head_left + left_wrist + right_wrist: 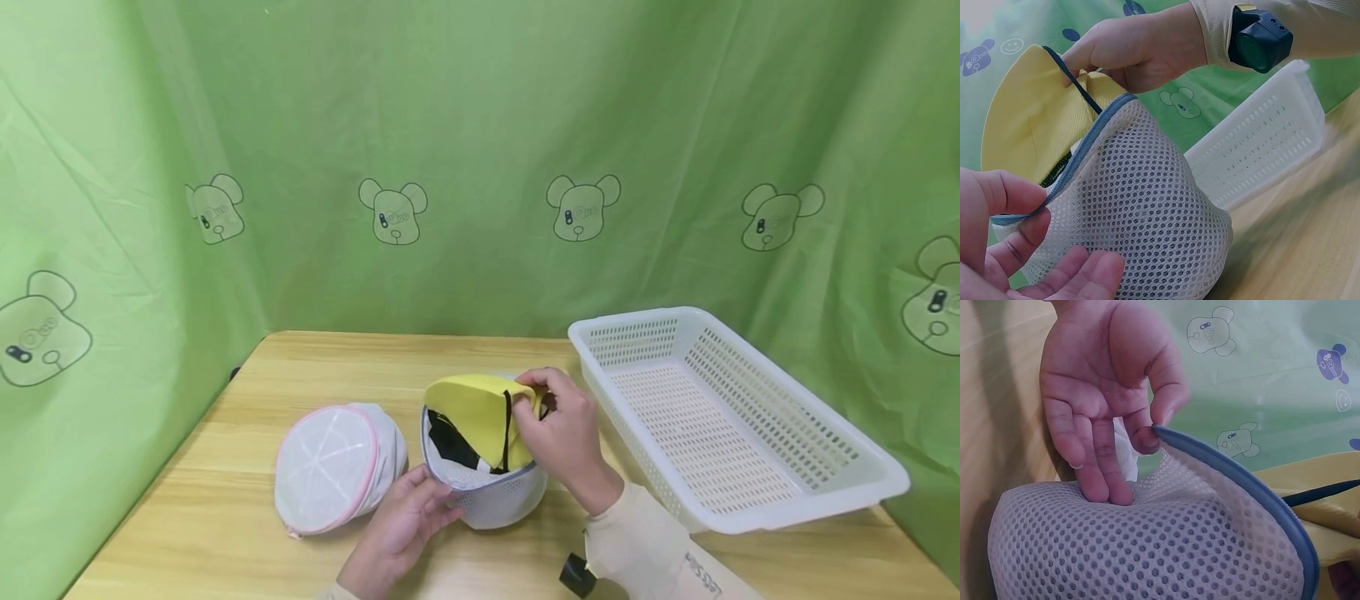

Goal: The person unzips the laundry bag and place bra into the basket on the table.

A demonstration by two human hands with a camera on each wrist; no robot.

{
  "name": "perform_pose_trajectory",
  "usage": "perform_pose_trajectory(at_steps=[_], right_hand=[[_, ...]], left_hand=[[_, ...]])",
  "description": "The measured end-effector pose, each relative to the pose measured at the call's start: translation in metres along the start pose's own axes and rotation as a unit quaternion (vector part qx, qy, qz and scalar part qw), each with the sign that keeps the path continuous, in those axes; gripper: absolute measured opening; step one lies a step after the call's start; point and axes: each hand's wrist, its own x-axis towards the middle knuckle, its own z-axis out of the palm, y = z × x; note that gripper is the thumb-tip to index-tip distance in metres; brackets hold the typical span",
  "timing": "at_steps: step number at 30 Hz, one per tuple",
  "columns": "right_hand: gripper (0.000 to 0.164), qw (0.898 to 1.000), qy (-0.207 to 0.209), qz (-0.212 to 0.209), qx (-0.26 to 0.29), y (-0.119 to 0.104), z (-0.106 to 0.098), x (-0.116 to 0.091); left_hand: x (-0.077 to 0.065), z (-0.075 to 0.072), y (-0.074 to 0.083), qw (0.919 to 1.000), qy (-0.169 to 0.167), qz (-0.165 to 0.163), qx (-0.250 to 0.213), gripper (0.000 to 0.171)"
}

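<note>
A white mesh laundry bag [504,505] with a blue zipper edge stands unzipped at the table's middle. My left hand [405,518] pinches that edge between thumb and index finger [1007,194]; its other fingers lie against the mesh. Yellow ribbed cloth [472,410] with a thin dark strap [1072,78] sits in the bag's mouth and sticks up above it. My right hand [562,429] pinches the cloth near the strap, at the bag's far right side. Something black [450,442] shows inside the bag below the cloth. My right fingertips are partly hidden.
Left of the bag lies another mesh bag [326,471], round with a pink rim. A large white plastic basket [637,417] stands on the right of the wooden table [225,533]. A green curtain [480,275] with bear heads hangs behind.
</note>
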Motion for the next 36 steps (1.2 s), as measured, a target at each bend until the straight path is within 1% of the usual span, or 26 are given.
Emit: perform_pose_trajectory(at_steps=[8, 17, 31, 36], right_hand=[[0.019, 1.0, 0.017, -0.008, 0.001, -0.002, -0.003, 0.003], [0.018, 0.999, 0.032, -0.023, 0.005, -0.003, -0.005, 0.008], [0.02, 0.999, 0.047, -0.023, 0.012, -0.009, -0.008, 0.013], [0.022, 0.998, 0.052, -0.017, 0.018, -0.013, -0.01, 0.015]], left_hand=[[0.0, -0.002, -0.001, 1.0, -0.007, 0.002, 0.001, 0.019], [0.0, -0.001, -0.001, 1.0, -0.006, -0.001, 0.0, 0.015], [0.0, -0.002, 0.0, 1.0, -0.006, 0.0, -0.002, 0.014], [0.0, -0.002, 0.0, 1.0, -0.007, 0.0, -0.003, 0.013]])
